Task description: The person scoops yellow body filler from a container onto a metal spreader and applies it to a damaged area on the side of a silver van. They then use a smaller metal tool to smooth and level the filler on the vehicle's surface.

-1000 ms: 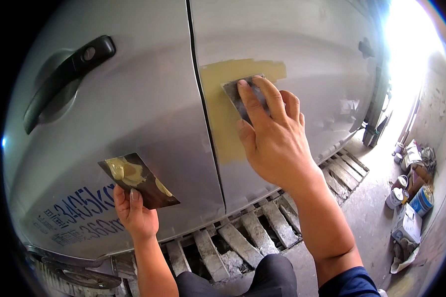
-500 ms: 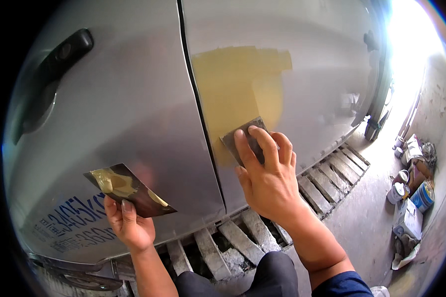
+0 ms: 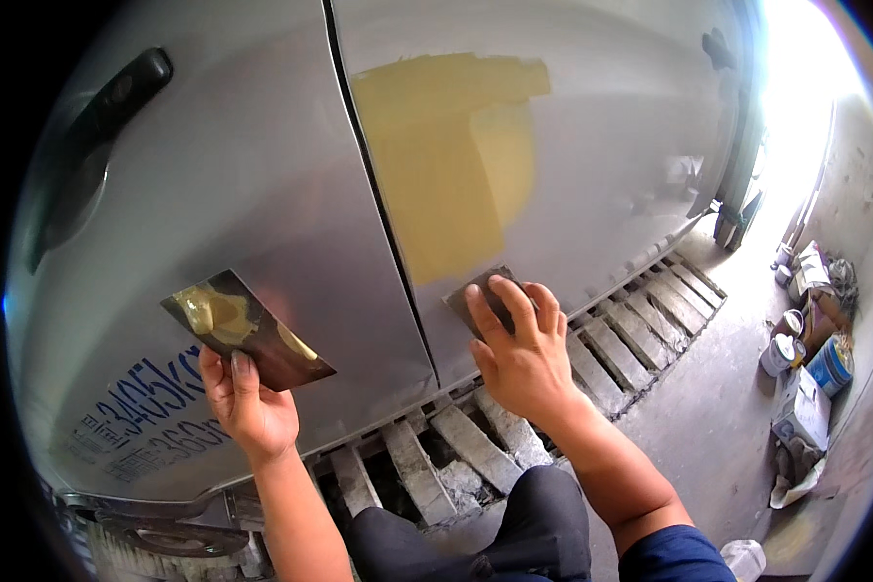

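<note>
Yellow body filler point(image 3: 432, 179) covers a broad patch on the silver vehicle panel point(image 3: 611, 175), right of the dark door seam. My right hand point(image 3: 529, 359) grips a flat putty spreader point(image 3: 477, 299), fingers pressed on its face, just below the patch's lower edge. Whether the blade touches the panel, I cannot tell. My left hand point(image 3: 252, 403) holds a dark, flat putty plate point(image 3: 262, 339) by its lower edge, thumb on top, in front of the door. A glossy lump of yellow filler point(image 3: 209, 312) sits on the plate's left end, with a smaller smear near its right corner.
A black door handle point(image 3: 107, 126) juts out at the upper left. Slatted concrete grating point(image 3: 427, 475) runs along the floor under the vehicle. Along the right wall stand paint cans point(image 3: 778, 354), a blue bucket point(image 3: 829, 367) and a white box point(image 3: 803, 412).
My right hand has drawn the spreader down past the patch, and filler now covers more of its lower part. My left hand with the plate sits slightly higher in the picture.
</note>
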Tool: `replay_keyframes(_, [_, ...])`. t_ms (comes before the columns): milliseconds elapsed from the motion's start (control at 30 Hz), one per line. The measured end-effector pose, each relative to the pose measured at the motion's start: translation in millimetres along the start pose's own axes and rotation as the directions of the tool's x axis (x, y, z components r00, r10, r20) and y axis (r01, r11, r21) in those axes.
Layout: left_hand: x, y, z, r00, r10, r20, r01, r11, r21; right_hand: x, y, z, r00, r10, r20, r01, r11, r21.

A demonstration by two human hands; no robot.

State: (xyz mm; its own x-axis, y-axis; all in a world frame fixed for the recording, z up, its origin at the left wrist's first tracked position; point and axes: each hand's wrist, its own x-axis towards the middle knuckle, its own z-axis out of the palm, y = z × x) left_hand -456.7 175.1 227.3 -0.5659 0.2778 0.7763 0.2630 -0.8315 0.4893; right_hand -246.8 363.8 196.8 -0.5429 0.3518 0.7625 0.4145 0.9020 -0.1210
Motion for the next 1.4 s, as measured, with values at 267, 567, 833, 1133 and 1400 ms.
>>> replay_keyframes(267, [2, 2, -4, 1.000, -0.013, 0.016, 0.012, 0.999, 0.035, 64, 7, -58, 0.962, 0.086, -0.258, -0.060, 0.992, 0.109])
replay_keyframes(567, [-1, 1, -5, 1.000, 0.024, 0.018, -0.025, 0.998, 0.054, 46, -43, -23, 0.988, 0.072, -0.137, -0.063, 0.995, 0.072])
replay_keyframes(833, [-1, 1, -3, 0.999, 0.015, 0.045, -0.016, 1.000, 0.011, 13, -36, 10, 0.992, 0.044, -0.120, -0.037, 0.998, 0.058])
replay_keyframes(1133, [2, 4, -2, 1.000, -0.011, -0.002, 0.011, 0.999, 0.044, 19, -7, -27, 0.984, 0.097, -0.152, -0.082, 0.991, 0.102])
replay_keyframes(1400, [1, 4, 2, 1.000, -0.011, 0.011, 0.011, 0.998, 0.057, 31, -25, -15, 0.984, 0.095, -0.149, -0.082, 0.992, 0.096])
